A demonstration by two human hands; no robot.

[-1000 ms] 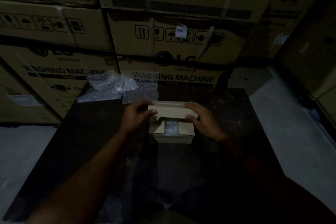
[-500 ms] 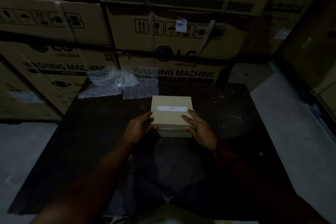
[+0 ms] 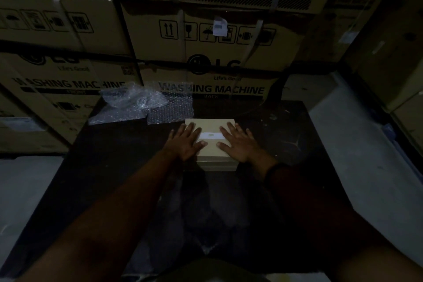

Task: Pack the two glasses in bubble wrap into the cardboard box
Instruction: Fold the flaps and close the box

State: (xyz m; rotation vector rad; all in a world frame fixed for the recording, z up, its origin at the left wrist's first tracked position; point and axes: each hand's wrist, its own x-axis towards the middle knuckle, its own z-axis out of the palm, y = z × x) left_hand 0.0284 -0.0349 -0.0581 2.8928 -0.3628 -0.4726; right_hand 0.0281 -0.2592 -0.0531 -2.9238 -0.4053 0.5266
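Head view: your left hand [image 3: 186, 143] and right hand [image 3: 238, 143] lie flat, fingers straight, on the closed lid of the cardboard box [image 3: 211, 151], mid dark table [image 3: 114, 167]. Glasses not visible. Loose bubble wrap [image 3: 142, 105] sits at the table's far left, apart from the box

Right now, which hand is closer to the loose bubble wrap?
Left. The left hand lies flat on the left side of the cardboard box, toward the bubble wrap; the right hand lies on its right side, farther off.
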